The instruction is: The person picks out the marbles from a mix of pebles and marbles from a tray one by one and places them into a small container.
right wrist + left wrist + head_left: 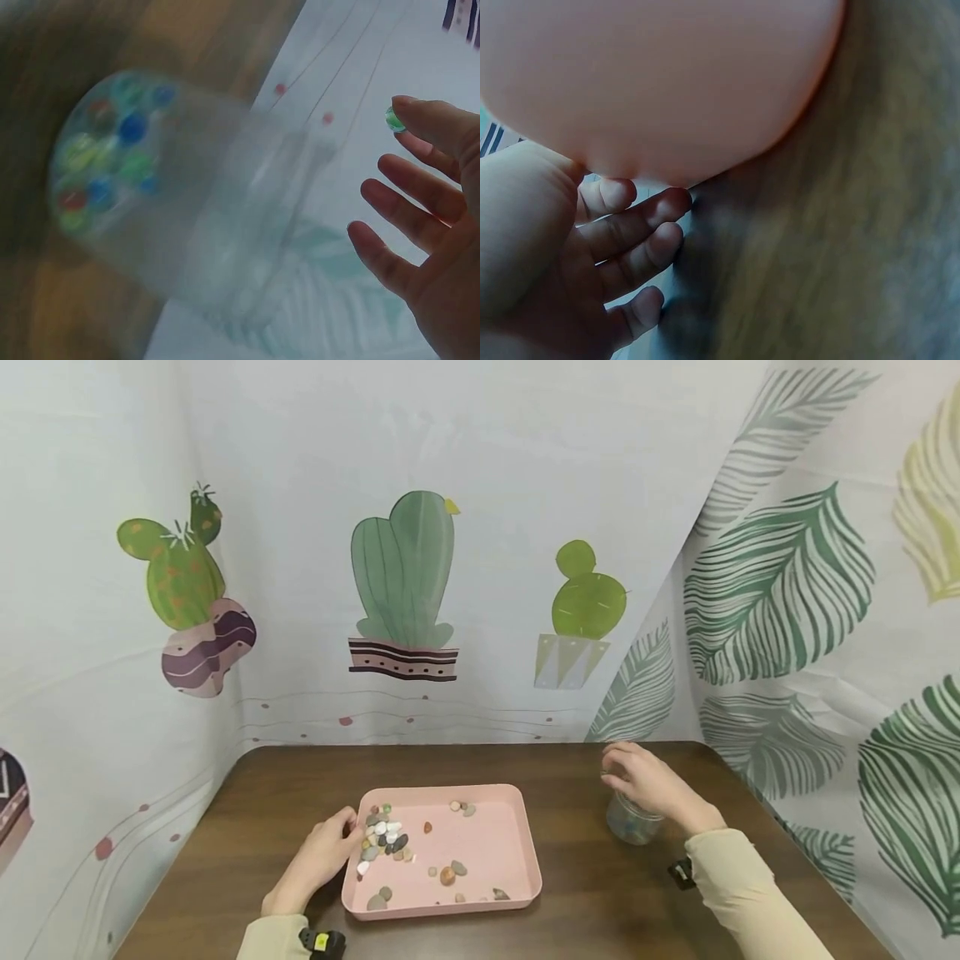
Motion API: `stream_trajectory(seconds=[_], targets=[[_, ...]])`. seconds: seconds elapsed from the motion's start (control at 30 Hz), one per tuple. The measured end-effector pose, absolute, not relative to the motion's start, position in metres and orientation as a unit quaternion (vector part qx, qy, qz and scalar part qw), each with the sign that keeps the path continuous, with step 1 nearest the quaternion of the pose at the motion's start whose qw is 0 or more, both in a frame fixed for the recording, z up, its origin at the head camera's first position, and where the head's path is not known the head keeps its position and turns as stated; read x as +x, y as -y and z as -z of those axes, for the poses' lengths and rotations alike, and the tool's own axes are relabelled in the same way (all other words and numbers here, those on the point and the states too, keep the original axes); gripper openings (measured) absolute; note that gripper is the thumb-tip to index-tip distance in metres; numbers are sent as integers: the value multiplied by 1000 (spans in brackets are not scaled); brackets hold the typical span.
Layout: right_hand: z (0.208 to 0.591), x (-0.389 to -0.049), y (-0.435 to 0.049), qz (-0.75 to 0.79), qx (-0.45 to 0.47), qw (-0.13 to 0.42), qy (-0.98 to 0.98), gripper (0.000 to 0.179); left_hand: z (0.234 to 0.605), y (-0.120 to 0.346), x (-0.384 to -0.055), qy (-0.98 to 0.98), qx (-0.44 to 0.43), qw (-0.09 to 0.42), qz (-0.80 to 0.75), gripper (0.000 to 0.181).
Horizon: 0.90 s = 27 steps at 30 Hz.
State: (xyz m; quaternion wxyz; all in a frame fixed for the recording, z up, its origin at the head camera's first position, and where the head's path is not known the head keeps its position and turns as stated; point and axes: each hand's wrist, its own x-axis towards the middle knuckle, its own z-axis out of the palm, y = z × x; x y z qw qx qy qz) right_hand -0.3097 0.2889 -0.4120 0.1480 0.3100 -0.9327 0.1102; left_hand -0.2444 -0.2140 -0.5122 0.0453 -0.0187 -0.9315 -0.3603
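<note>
My right hand (637,777) is above a clear jar (632,820). Between thumb and index finger it pinches a small green glass marble (395,120), the other fingers spread apart. Blue, green, yellow and red marbles (133,128) lie at the bottom of the jar, which looks blurred in the right wrist view. At the left side of a pink tray (487,843), my left hand (318,856) rests against the rim with loosely bent fingers. The tray's wall hides its thumb tip in the left wrist view. White, grey and brown pebbles (390,832) cluster at the tray's left.
More pebbles are scattered over the tray, among them a round brown one (447,876) near the front. Tray and jar stand on a dark wooden table (570,868). Behind it hangs a white cloth (495,527) printed with cacti and leaves.
</note>
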Motion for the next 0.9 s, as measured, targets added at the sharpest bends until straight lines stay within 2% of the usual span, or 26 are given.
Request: stream_trajectory(seconds=[0.37,0.57,0.9], targets=[[438,-302,-343,-158,255,132,945,13,515,210,-246,928,-18,40,369,14],[445,-307,-349,-149,268,134,942,20,514,213,-245,929,-22,51,367,13],[444,-315,-349,-140,258,85,952,17,514,215,-246,930,-17,49,365,12]])
